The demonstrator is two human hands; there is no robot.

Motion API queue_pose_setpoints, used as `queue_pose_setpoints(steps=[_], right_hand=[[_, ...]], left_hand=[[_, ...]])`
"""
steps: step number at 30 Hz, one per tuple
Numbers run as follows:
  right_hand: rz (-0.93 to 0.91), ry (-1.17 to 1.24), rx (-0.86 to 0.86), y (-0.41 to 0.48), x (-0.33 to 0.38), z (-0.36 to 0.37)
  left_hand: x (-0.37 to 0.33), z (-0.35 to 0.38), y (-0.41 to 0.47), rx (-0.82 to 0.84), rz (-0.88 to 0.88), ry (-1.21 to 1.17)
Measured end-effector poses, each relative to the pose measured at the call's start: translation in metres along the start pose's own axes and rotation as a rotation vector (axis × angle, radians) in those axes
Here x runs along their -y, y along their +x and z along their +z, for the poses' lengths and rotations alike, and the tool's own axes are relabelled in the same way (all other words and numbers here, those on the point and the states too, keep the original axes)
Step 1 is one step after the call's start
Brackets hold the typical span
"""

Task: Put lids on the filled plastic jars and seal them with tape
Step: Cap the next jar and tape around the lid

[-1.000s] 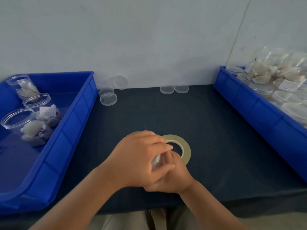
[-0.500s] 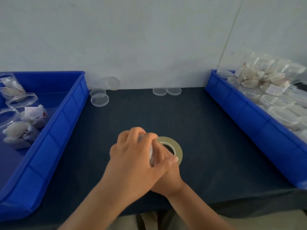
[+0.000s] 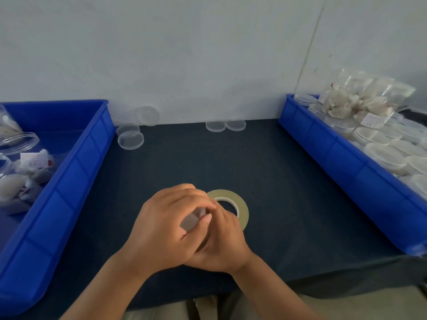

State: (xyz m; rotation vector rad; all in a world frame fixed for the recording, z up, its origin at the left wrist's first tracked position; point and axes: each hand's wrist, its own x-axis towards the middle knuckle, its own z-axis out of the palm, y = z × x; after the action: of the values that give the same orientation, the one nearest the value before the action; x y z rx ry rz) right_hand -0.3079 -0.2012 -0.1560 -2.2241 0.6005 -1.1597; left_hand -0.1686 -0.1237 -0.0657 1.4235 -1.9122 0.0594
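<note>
Left grip (image 3: 166, 229): wrapped over the top of the jar (image 3: 193, 219), fingers curled down round it.
Right grip (image 3: 226, 243): tucked under and behind my left one, fingers curled up against the jar's side, so it's clamped on too.
Jar: small clear one, squeezed between both grips near the front of the bench (image 3: 265, 181). Only a sliver shows, so I honestly can't tell if the lid's on.
Tape (image 3: 242, 210): yellowish roll lying flat on the bench, just behind my right grip and partly covered by it.
Spare lids (image 3: 130, 140): 3 clear ones by the left bin's far corner, 1 leaning on the wall, plus 2 more (image 3: 215, 126) side by side at the back.
Left bin (image 3: 76, 172): blue, with open filled jars (image 3: 18, 140) inside.
Right bin (image 3: 346, 162): blue, packed with lidded jars (image 3: 383, 155).
</note>
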Motion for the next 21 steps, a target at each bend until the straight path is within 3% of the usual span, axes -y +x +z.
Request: queue_pose_setpoints(steps=[5, 11, 21], right_hand=[[0.000, -0.003, -0.008, 0.003, 0.002, 0.002], [-0.025, -0.039, -0.094, 0.002, 0.010, 0.000], [0.003, -0.010, -0.056, -0.001, 0.007, 0.001]], left_hand=[[-0.003, -0.001, 0.002, 0.003, -0.093, 0.051], [-0.025, 0.012, 0.001, -0.062, -0.461, 0.137], [-0.006, 0.001, -0.003, 0.031, -0.313, 0.069]])
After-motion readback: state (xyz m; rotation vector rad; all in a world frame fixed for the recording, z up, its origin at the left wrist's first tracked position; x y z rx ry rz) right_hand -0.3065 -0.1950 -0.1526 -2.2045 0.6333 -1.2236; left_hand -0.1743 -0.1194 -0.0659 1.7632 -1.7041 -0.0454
